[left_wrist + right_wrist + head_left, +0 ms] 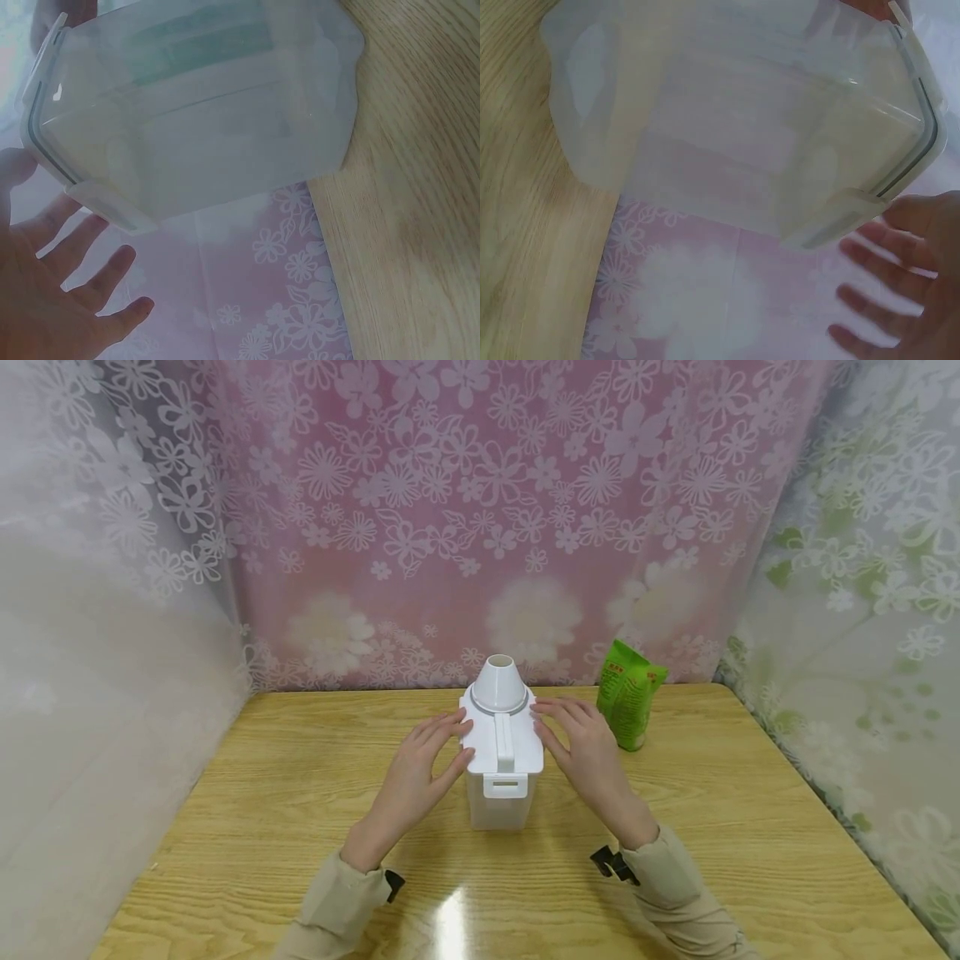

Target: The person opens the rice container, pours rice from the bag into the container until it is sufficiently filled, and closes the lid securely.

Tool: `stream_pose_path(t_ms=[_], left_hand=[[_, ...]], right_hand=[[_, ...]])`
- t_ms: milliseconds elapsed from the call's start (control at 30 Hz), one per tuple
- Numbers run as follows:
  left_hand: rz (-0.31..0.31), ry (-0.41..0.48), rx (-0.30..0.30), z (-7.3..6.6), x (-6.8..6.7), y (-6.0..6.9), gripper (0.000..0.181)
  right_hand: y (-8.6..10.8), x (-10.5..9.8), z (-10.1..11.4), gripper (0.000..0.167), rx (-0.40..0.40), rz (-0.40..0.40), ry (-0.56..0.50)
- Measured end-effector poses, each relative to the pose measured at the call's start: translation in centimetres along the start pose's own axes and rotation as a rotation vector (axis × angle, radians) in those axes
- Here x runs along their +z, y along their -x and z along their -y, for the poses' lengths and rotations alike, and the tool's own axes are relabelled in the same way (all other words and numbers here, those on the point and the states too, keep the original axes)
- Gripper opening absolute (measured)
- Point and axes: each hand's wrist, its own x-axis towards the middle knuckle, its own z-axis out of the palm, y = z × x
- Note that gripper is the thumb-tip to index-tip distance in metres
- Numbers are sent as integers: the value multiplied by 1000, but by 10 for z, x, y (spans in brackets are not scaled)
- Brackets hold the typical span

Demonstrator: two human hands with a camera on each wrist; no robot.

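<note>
A clear plastic storage container (501, 810) stands upright on the table, its white lid (483, 739) on top. The lid carries a white cone-shaped spout (499, 687), a raised handle bar and a front clip (506, 786). At the lid's left edge is my left hand (417, 767), its fingertips touching the rim. My right hand (588, 756) is at the opposite edge in the same way. Both wrist views show spread fingers beside the side clips, the left one (112, 208) and the right one (836, 217). Through the clear walls I see no contents.
Behind the right hand, a green printed bag (628, 697) stands upright on the wooden table (300, 802). Pink floral cloth (450, 527) hangs along the back edge, and pale patterned sheets hang at both sides.
</note>
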Motion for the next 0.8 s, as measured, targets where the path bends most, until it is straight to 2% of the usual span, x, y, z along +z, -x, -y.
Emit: stream_pose_path(t_ms=[200,300,400,667,800], left_hand=[[-3,-3,9,0,0,0,38],[0,-4,9,2,1,0,38],[6,-7,7,3,2,0,38],[9,-6,9,3,3,0,38],[27,10,-9,4,-1,-1,38]], right_hand=[[2,0,10,34,-266,50,-52],[4,4,14,42,-349,67,-30],[7,8,15,48,-368,68,-6],[13,12,12,49,-358,63,33],[12,13,12,49,-365,60,41]])
